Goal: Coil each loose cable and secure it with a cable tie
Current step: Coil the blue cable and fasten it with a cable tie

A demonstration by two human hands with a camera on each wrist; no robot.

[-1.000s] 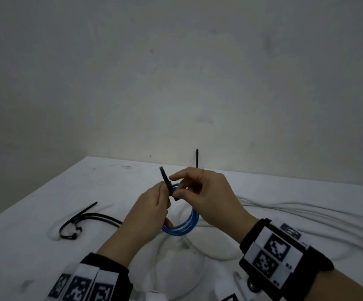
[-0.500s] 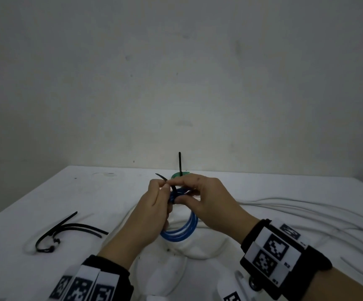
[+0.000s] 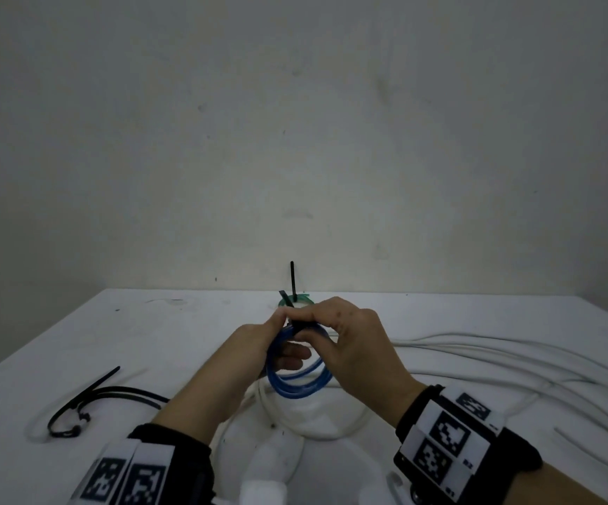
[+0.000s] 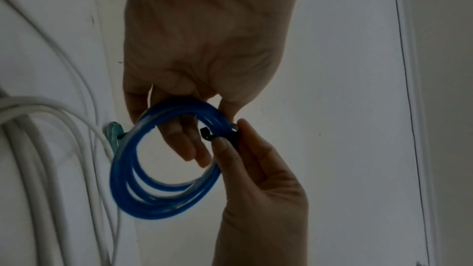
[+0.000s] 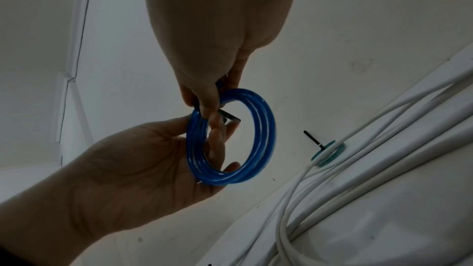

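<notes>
Both hands are up off the bench (image 3: 76, 340), working at the top of a small blue coil (image 3: 297, 386). The left hand (image 3: 258, 351) has its fingers (image 4: 179, 139) passed through the ring, and its thumb meets the right-hand fingertips at the coil's upper edge. The right hand (image 3: 353, 344) pinches a black tie (image 3: 285, 297) there, thumb and forefinger clamped on the strap where it crosses the strands. From the left wrist view the tie's head (image 4: 206, 133) pokes out just inside the loop, so I judge the strap is wrapped round the bundle and is being threaded or drawn tight; whether it has latched I cannot tell.

The blue cable looks light and springy, a smooth glossy jacket in three or four turns that would fan apart if let go. The place to hold is right beside the tie, squeezing the turns flat together, as the left hand does. The tie is thin, stiff plastic and probably slick; the tail wants a firm pinch close to the head.

Behind the hands a green coil (image 3: 300, 298) lies on the bench with a black tie tail (image 3: 292, 280) standing upright from it, apparently done. Loose white cables (image 3: 495, 359) sprawl to the right and under the hands, not yet coiled. Spare black ties (image 3: 91, 399) lie to the left.

The only markings are black-and-white square codes on the wristbands (image 3: 448, 439); a few small characters beside them are too tiny to read. No brand shows anywhere.
</notes>
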